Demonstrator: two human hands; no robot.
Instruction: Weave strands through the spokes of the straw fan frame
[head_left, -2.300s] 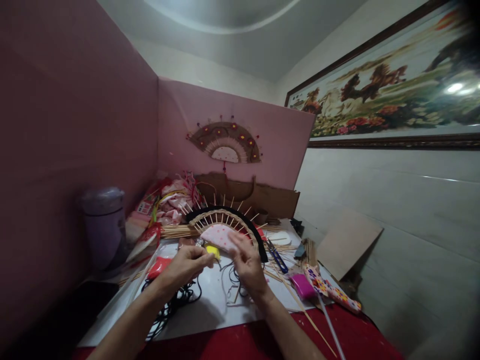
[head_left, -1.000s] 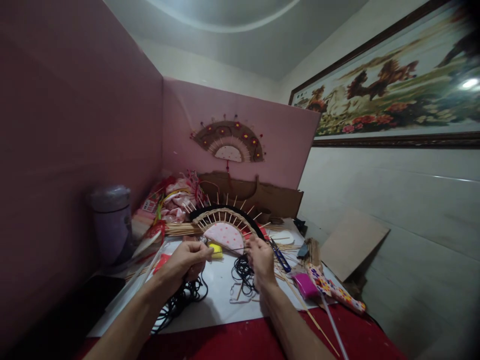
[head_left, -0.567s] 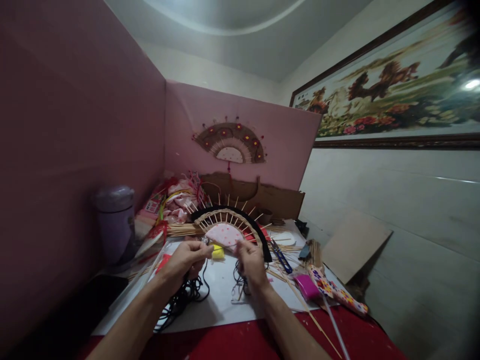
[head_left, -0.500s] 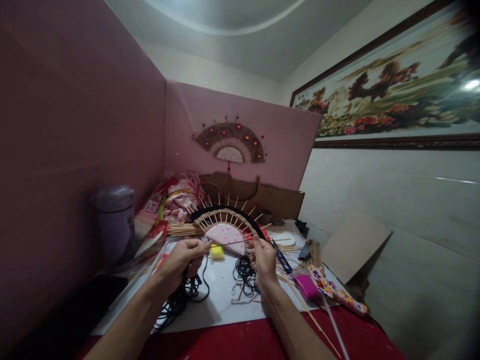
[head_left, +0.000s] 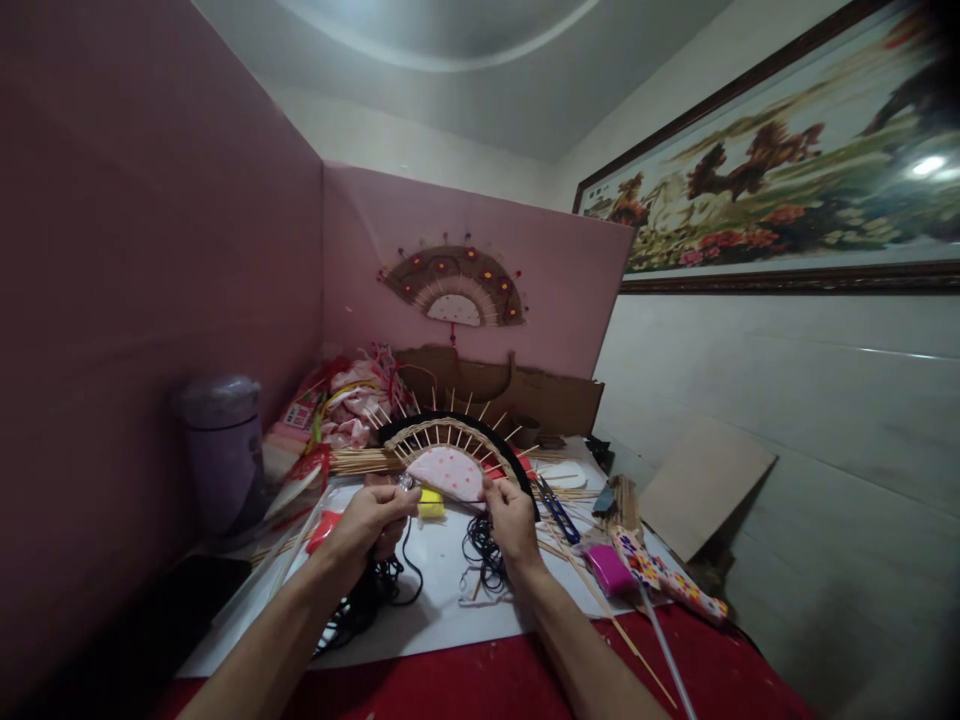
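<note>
A half-round fan (head_left: 451, 450) of thin wooden sticks, with a pink dotted centre and woven tan and black bands, lies on the white board (head_left: 442, 610). My left hand (head_left: 371, 520) is closed in a pinch near the fan's left corner, holding a thin black cord (head_left: 390, 580) that trails down to a tangle. My right hand (head_left: 510, 520) is closed at the fan's lower right edge, fingers pinched on the same cord, above another black tangle (head_left: 484, 555). A small yellow piece (head_left: 430, 502) sits between the hands.
A finished fan (head_left: 452, 285) hangs on the pink partition. A lilac lidded jar (head_left: 217, 450) stands at left. Scissors (head_left: 553, 508), a pink block (head_left: 606, 570), a patterned glue gun (head_left: 667, 585), loose sticks and cardboard (head_left: 701, 485) lie at right. Red cloth covers the table's front edge.
My right hand has shuttled between the cord tangle and the fan's right edge, once stretching the cord taut between both hands; now it rests at the fan's edge. My left hand barely moved.
</note>
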